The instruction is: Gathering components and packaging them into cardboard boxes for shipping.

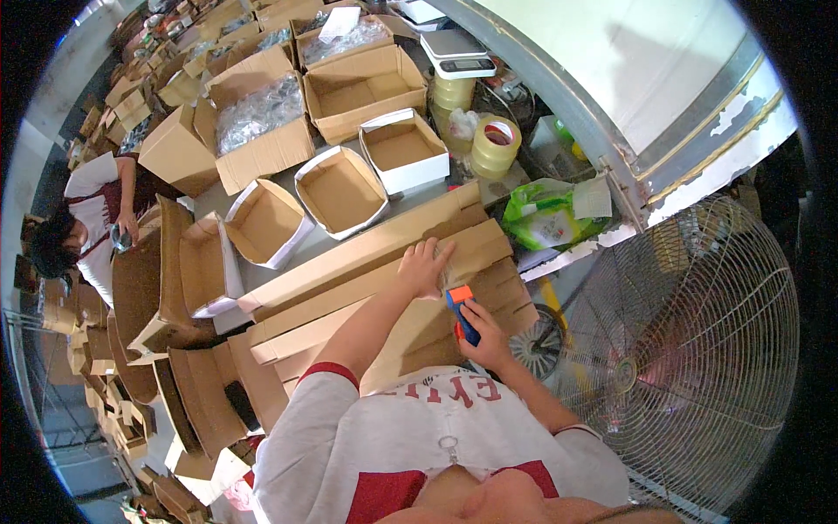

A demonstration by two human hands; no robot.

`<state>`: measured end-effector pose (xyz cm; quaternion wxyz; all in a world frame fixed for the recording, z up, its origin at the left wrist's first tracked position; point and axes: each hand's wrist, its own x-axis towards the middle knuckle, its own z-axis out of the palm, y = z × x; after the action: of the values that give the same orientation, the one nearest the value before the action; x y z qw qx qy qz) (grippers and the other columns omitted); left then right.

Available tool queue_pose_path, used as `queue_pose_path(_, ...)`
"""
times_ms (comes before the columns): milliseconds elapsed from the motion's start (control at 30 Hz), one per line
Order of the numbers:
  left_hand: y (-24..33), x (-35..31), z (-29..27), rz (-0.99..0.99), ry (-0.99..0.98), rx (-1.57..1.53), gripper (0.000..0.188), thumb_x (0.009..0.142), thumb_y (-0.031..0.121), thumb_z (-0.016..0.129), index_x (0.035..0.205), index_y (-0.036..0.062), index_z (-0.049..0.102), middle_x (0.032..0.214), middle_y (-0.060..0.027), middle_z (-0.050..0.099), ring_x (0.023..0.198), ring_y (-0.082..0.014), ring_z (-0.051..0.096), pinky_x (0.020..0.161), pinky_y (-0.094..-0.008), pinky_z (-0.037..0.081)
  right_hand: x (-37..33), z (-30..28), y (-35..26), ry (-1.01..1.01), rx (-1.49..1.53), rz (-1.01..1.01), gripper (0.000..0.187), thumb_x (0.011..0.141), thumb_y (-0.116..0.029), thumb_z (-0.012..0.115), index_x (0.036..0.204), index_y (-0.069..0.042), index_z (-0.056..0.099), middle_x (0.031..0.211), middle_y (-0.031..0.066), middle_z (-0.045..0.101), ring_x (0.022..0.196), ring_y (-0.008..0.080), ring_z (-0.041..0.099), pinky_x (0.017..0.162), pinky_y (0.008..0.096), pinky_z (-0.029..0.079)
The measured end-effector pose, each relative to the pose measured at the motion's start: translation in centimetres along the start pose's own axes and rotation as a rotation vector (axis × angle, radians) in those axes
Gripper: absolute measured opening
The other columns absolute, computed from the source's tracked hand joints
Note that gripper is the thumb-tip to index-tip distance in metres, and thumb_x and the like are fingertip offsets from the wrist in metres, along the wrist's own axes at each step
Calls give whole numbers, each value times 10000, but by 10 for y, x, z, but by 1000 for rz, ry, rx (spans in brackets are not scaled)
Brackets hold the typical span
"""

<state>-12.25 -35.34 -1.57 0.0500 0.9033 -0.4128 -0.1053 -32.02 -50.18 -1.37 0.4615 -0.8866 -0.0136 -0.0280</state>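
Note:
A long flattened cardboard box [384, 297] with folded flaps lies on the table in front of me. My left hand [422, 269] rests on it, fingers spread against the board. Just to the right, my right hand [485, 339] is wrapped around a blue-and-orange tape dispenser [464, 314], its orange end turned away from me near the left thumb. A faint shiny strip shows on the cardboard between the hands; whether it joins the dispenser I cannot make out.
Several white-sided open cartons [342, 192] stand beyond the cardboard. Behind are brown boxes [262, 113] with clear bagged goods. Tape rolls [495, 147], a scale [456, 54] and a green bag [550, 214] sit far right. A large caged fan [681, 358] is at right; a co-worker [96, 210] at left.

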Motion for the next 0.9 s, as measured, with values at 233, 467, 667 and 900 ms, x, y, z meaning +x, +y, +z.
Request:
queue_pose_path(233, -6, 12, 3, -14, -100, -14, 1271, 441, 386, 880, 1485, 206, 178, 1399, -211, 342, 1269, -358, 378, 1007, -484, 352, 27, 7, 68, -53, 438, 209, 552, 724, -81, 623, 1266, -12, 542, 1228, 152, 567, 1083, 278, 580, 935, 326, 449)
queue_pose_path(467, 4, 11, -13, -131, -147, -143, 1158, 550, 535, 817, 1480, 198, 214, 1426, -209, 326, 1319, -359, 325, 996, -611, 279, 16, -57, 30, -375, 416, 479, 443, 721, -44, 621, 1159, 15, 622, 1066, 69, 654, 870, 126, 601, 766, 260, 490)
queue_pose_path(667, 15, -23, -10, -150, -61, -41, 1016, 655, 563, 748, 1478, 344, 194, 1462, -202, 289, 1299, -399, 335, 1020, -601, 256, 7, -53, -22, -157, 86, 242, 440, 709, -52, 636, 1144, 11, 617, 1174, 146, 615, 1055, 208, 589, 929, 311, 441)
queue_pose_path(900, -104, -222, 9, -168, 3, -28, 725, 782, 553, 616, 1425, 447, 299, 1524, -132, 216, 1319, -407, 276, 1050, -552, 234, 52, 14, -114, -441, 136, 239, 390, 750, -116, 613, 1122, 1, 632, 978, 138, 659, 920, 197, 617, 866, 304, 458)
